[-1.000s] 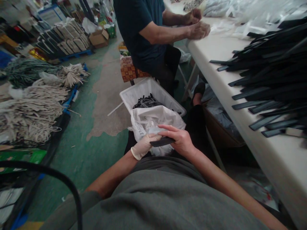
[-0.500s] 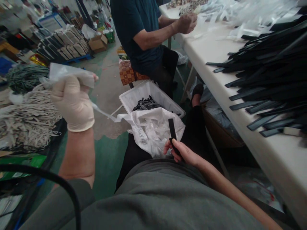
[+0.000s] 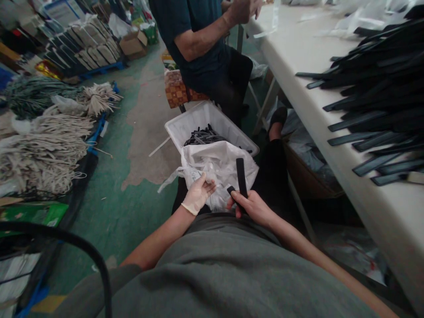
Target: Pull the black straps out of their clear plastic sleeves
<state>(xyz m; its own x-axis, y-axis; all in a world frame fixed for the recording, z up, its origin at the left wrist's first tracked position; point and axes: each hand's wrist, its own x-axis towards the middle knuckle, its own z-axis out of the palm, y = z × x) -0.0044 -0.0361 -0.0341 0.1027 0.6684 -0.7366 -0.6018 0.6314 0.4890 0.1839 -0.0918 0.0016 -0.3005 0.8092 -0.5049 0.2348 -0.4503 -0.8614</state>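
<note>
My right hand [image 3: 251,206] pinches a flat, narrow, matt-black strip [image 3: 241,176], thumb pressed down, one end standing upright and a second black end [image 3: 230,190] poking out beside the thumb; I cannot tell whether that is one bent strip or two. I judge it light and springy, stiff enough to stand unsupported, perhaps a little slick, hardly fragile; a pinch across the flat, low down, should suit it. My left hand [image 3: 199,193], in a thin whitish glove [image 3: 191,208], is loosely curled over a soft white plastic sack [image 3: 228,152], thumb apart from the fingers; I cannot tell whether it grips any of the crumpled translucent film [image 3: 210,167] inside. Just beyond, I see a rectangular white plastic tub [image 3: 215,112] holding a heap of thin dark pieces [image 3: 206,136]. Rightward, beneath a long white table [image 3: 288,39] bearing a pile of flat black strips [image 3: 377,90], a brown cardboard carton [image 3: 308,181] holds greyish plastic [image 3: 303,150]. Farther off are a co-worker's bare forearm [image 3: 205,39] and an open brown cardboard box [image 3: 132,46]
</note>
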